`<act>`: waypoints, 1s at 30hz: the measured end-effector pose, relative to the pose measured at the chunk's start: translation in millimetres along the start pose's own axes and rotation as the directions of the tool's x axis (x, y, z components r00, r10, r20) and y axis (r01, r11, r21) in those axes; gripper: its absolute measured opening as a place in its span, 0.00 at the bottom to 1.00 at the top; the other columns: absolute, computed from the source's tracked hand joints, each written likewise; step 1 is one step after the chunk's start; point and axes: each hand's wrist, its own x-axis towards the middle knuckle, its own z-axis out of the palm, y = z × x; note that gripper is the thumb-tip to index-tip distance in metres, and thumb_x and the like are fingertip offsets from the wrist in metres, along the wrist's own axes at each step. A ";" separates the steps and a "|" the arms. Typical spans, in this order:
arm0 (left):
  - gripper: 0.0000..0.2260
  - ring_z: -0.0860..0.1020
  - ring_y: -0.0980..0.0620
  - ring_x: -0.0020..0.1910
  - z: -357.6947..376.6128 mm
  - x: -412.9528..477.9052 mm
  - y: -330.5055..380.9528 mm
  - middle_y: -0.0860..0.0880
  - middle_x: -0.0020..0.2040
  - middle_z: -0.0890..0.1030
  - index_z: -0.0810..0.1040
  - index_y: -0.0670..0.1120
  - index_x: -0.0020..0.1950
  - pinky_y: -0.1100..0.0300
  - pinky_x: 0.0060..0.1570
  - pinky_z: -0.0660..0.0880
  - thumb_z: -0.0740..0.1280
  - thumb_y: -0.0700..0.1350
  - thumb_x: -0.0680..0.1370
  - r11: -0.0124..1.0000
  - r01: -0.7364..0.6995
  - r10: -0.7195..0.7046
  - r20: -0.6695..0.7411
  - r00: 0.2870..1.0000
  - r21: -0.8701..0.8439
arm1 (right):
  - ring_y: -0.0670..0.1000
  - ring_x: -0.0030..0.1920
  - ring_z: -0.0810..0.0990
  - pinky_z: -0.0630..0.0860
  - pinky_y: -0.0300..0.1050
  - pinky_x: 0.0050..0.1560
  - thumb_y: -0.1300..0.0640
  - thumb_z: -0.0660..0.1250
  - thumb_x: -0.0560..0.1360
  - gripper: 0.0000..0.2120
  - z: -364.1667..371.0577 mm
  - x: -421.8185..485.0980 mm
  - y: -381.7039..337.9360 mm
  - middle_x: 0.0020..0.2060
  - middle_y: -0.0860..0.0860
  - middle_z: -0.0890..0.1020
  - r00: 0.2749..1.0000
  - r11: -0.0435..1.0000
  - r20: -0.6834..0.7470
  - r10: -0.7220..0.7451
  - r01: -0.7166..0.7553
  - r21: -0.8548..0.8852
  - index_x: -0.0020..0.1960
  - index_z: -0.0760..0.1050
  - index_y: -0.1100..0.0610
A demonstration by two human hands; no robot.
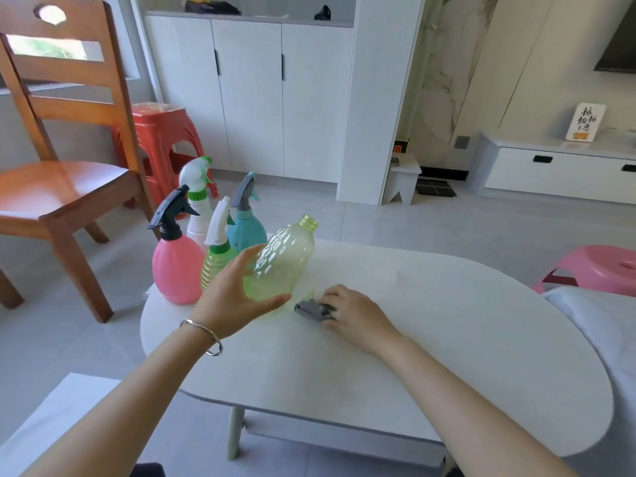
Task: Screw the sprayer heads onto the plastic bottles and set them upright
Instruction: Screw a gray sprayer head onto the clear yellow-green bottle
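My left hand [231, 293] grips a clear yellow-green plastic bottle [284, 259] by its base, tilted with its open threaded neck pointing up and to the right, no sprayer on it. My right hand [356, 313] rests on the white table [447, 339], fingers closed on a grey sprayer head [309, 308] lying flat just below the bottle. At the table's far left corner stand several bottles with sprayers on, all upright: a pink one with a black head [177, 270], a white one with a green-tipped head [199, 215], a green one with a white head [216, 259], a teal one with a grey head [246, 232].
A wooden chair [58, 187] and a red plastic stool [161, 142] stand on the floor to the left beyond the table. A pink stool [599, 273] is at the right. White fabric [605, 325] lies beside the table's right edge.
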 end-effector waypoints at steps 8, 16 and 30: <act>0.38 0.75 0.56 0.53 24.9 11.6 9.1 0.57 0.59 0.74 0.64 0.55 0.69 0.62 0.54 0.70 0.75 0.60 0.63 1.000 0.012 -0.012 0.047 0.999 -0.001 | 0.49 0.56 0.78 0.71 0.27 0.53 0.61 0.64 0.77 0.11 -83.3 -0.5 12.8 0.57 0.55 0.78 0.738 0.717 -0.508 0.444 0.047 0.696 0.59 0.76 0.58; 0.39 0.77 0.51 0.54 56.4 18.4 16.4 0.53 0.60 0.77 0.65 0.55 0.69 0.55 0.55 0.74 0.75 0.62 0.62 0.991 0.086 -0.101 0.149 0.984 0.104 | 0.44 0.51 0.83 0.76 0.40 0.60 0.58 0.59 0.80 0.09 -143.3 -19.5 29.2 0.48 0.49 0.82 0.663 0.045 -0.373 0.649 0.456 0.889 0.53 0.76 0.58; 0.41 0.77 0.50 0.57 70.5 20.5 15.2 0.51 0.62 0.75 0.64 0.55 0.70 0.58 0.54 0.73 0.75 0.64 0.61 0.978 0.176 -0.190 0.132 0.973 0.114 | 0.49 0.54 0.82 0.78 0.46 0.57 0.56 0.60 0.79 0.09 -160.7 -31.9 32.3 0.51 0.53 0.81 0.727 -0.227 -0.256 0.637 0.495 0.839 0.51 0.77 0.59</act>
